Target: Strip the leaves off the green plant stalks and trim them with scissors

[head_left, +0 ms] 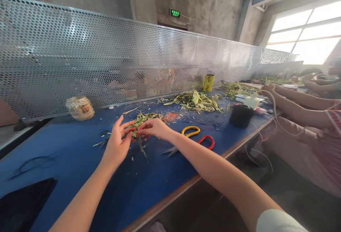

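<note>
My left hand (119, 141) is raised over the blue table with its fingers spread, holding nothing. Close beside it, my right hand (154, 128) is closed in a pinch; whatever lies between its fingertips is too small to make out. Both hands are at a small heap of dried, chopped plant pieces (146, 117), which they partly cover. Scissors (194, 129) with one yellow and one red handle lie under my right forearm, blades towards the left. Red flakes (172, 117) are scattered just beyond my right hand.
A larger pile of dry leaves (198, 101) lies behind, with a yellow tin (208, 82). A jar (80, 108) stands back left. A black round container (241, 116) is at right, near a co-worker's arms (295, 100). A perforated metal screen (106, 61) borders the table.
</note>
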Motion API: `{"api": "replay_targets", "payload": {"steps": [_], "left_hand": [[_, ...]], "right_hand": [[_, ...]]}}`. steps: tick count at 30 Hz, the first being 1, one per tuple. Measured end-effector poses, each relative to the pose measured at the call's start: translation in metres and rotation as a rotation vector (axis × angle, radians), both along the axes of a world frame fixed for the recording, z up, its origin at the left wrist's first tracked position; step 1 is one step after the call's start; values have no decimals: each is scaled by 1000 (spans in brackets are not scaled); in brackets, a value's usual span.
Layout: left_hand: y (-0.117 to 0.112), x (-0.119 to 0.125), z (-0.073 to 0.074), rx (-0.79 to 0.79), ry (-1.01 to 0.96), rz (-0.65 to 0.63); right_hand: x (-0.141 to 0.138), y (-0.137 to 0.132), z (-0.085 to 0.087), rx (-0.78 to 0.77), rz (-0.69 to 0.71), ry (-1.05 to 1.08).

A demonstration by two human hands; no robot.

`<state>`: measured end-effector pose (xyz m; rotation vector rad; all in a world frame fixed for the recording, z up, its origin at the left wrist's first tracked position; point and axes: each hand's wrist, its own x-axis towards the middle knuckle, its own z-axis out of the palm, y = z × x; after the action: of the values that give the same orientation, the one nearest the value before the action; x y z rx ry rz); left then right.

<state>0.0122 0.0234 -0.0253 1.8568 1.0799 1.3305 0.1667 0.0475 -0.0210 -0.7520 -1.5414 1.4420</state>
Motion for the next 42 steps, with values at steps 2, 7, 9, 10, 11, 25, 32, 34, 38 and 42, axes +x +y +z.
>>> {"api": "replay_targets", "payload": {"steps": [2,7,9,10,11,25,32,34,38,42], "left_hand": [[1,1,0,-135,-101,-72],[-3,3,5,-278,-178,-80],[-3,2,7,-272,-174,-43],[-2,1,7,-272,-171,-32],[-2,0,8,-271,-167,-27],[-3,2,8,-265,-162,-82],[-2,2,5,-232,-179,-85],[-3,3,6,-258,-198,-91],[-7,6,8,-354,-286,-86],[-7,4,8,-354,-300,-87]], "right_hand": [[0,-1,1,21,37,-2],[2,-2,4,74,69,-39],[2,-2,4,86,53,-38],[2,-1,3,96,46,-38],[2,-1,3,108,38,-40],[3,-8,9,591,-298,-360],[6,-7,12,853,-324,-629],[5,-7,11,931,-299,-676],[3,-8,8,966,-294,-675],[2,-10,7,964,-318,-661]]}}
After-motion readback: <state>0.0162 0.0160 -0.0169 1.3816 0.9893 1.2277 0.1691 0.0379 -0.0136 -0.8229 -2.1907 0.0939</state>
